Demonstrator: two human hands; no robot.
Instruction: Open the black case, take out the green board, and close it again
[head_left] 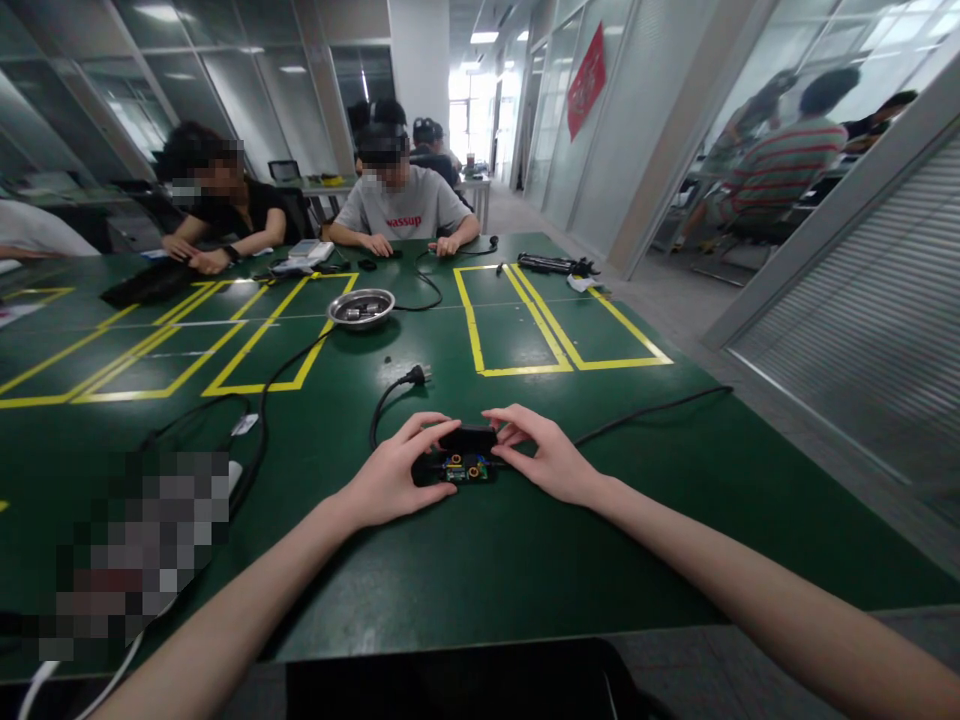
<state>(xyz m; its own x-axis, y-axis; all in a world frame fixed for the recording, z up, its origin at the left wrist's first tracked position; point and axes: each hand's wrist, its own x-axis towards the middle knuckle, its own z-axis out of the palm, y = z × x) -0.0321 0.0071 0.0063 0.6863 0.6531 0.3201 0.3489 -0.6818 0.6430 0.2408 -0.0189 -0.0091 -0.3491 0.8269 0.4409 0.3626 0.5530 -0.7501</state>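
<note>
Between my hands, just above the green table (465,580), is an opened black power adapter with a small circuit board (468,469) showing copper coils. A black casing cover (477,438) stands tilted up behind the board. My left hand (390,485) curls around the left side, its fingers at the cover and its thumb at the adapter's near edge. On the right, my right hand (551,462) pinches the right end of the cover; its fingertips are partly hidden. A black cord (652,412) runs off to the right, and a black plug (415,376) lies beyond my left hand.
A metal bowl (361,323) with small metal parts stands farther back. Yellow tape (525,371) marks rectangles on the table. At left lie cables and a pixelated object (150,550). Across the table sit a person in a grey shirt (405,212) and another in black (259,215).
</note>
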